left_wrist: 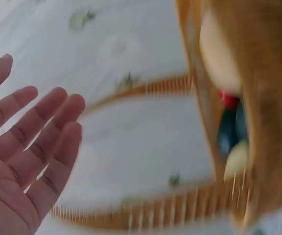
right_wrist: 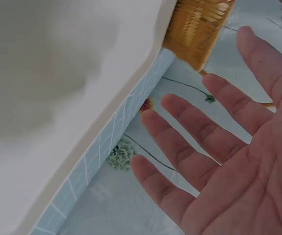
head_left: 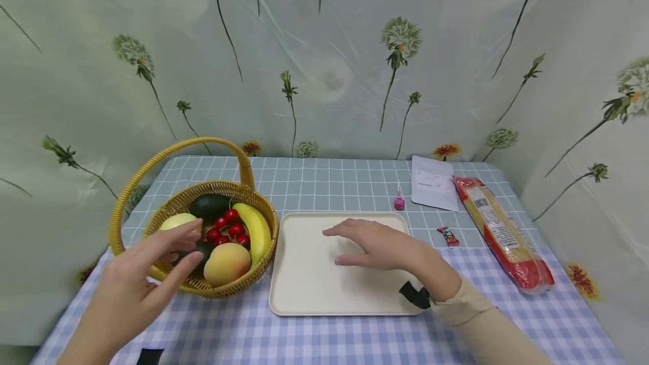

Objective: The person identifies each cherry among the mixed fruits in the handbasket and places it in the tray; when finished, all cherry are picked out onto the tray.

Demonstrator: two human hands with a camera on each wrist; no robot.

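My left hand (head_left: pixel 134 283) hovers at the near left side of a wicker basket (head_left: pixel 266 207), fingers spread and holding nothing. In the basket lie a banana (head_left: pixel 257 232), a peach (head_left: pixel 227 264), several red cherries or small tomatoes (head_left: pixel 236 229), a dark green oval fruit (head_left: pixel 209 205) and a pale yellow-green round fruit (head_left: pixel 177 221). Another dark fruit is partly hidden behind my left fingers. Over the cream tray (head_left: pixel 304 292) my right hand (head_left: pixel 372 244) hangs with its fingers extended and nothing in them. The left wrist view shows the basket blurred, beside the open palm.
Right of the tray lie a pink lollipop (head_left: pixel 399 202), a small red wrapped candy (head_left: pixel 448 236), a white printed packet (head_left: pixel 434 182) and a long red-and-clear bread package (head_left: pixel 502 232). The basket's tall handle (head_left: pixel 203 141) arches upward. A floral curtain (head_left: pixel 334 72) stands behind the table.
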